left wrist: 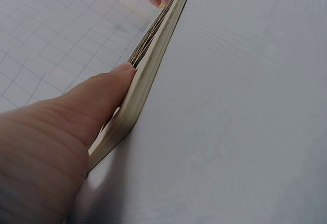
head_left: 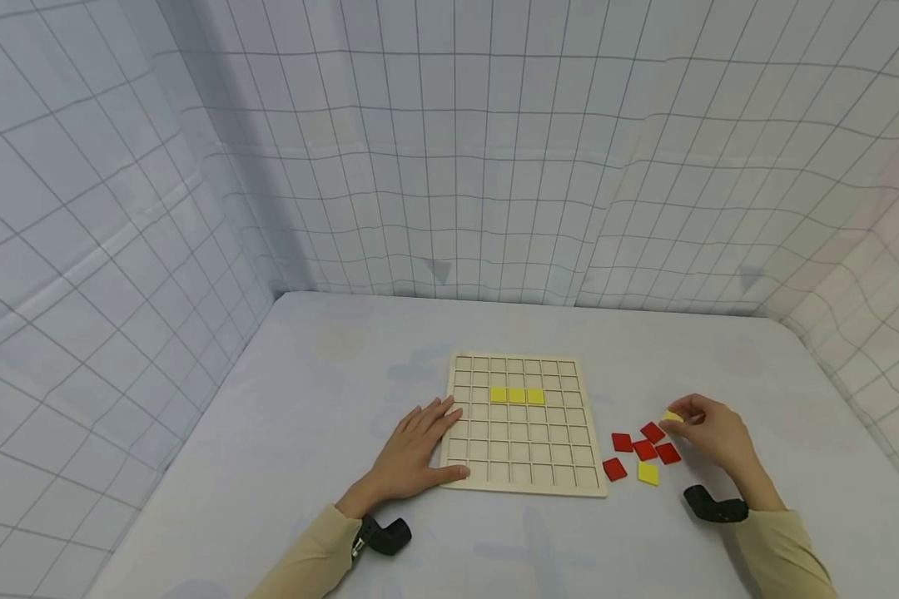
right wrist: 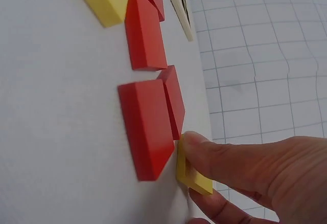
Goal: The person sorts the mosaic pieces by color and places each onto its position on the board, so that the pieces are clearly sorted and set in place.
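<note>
My left hand (head_left: 410,459) rests at the left edge of a pale wooden grid board (head_left: 519,433), fingers spread and thumb laid on its near-left corner. In the left wrist view the thumb presses on the rim above the board's side. Beyond the board's right side, my right hand (head_left: 717,437) pinches a yellow square tile (right wrist: 200,183) between thumb and fingers. That tile stands tilted beside a red tile (right wrist: 145,127) in the right wrist view. Three yellow tiles (head_left: 517,396) sit side by side in cells of an upper row of the board.
Several red tiles (head_left: 645,450) lie loosely grouped right of the board, some touching. A loose yellow tile (head_left: 648,473) lies nearest me among them. The white table (head_left: 345,358) ends at a grid-patterned cloth (head_left: 509,166) behind and at both sides.
</note>
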A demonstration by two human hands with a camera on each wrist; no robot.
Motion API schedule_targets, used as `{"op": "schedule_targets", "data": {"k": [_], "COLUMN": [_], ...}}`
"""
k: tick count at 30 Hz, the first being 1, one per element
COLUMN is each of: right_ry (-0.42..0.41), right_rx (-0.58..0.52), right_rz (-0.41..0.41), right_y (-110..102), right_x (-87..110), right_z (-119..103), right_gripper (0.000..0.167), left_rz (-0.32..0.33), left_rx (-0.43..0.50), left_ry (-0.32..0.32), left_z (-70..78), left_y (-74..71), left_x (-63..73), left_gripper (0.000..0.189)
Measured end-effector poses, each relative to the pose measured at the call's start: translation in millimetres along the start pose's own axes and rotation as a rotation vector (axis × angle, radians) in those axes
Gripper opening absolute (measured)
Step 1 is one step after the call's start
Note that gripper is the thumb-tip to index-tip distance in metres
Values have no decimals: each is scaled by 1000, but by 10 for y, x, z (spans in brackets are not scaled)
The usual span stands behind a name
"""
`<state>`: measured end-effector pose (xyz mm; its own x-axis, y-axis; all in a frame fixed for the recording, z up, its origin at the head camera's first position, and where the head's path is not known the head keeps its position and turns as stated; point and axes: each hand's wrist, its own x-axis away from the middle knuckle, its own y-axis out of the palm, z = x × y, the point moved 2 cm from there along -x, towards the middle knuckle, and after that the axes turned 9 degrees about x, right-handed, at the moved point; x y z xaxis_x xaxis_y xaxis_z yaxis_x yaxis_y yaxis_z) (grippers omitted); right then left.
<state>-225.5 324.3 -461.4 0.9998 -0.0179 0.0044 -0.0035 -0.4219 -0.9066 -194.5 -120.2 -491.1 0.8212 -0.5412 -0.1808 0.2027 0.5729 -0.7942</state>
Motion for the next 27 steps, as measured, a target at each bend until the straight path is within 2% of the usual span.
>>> {"op": "schedule_targets", "data": {"k": [6,13,27], "right_ry": [-3,-23,17], "right_rx": [7,10,-121], "right_rz": [15,42,-50], "right_y": [10,38,-8], "right_x": [4,17,49], "right_z": [-12,10,43], "right_gripper": [37,28,34], "left_rz": [2,0,-8], "left_rx": [1,1,1], "left_ry": [-1,-2,-7], "left_z": [1,-4,-1], "left_y": [1,6,4], "left_x": [-2,2,4], "left_gripper": [83,83,84]}}
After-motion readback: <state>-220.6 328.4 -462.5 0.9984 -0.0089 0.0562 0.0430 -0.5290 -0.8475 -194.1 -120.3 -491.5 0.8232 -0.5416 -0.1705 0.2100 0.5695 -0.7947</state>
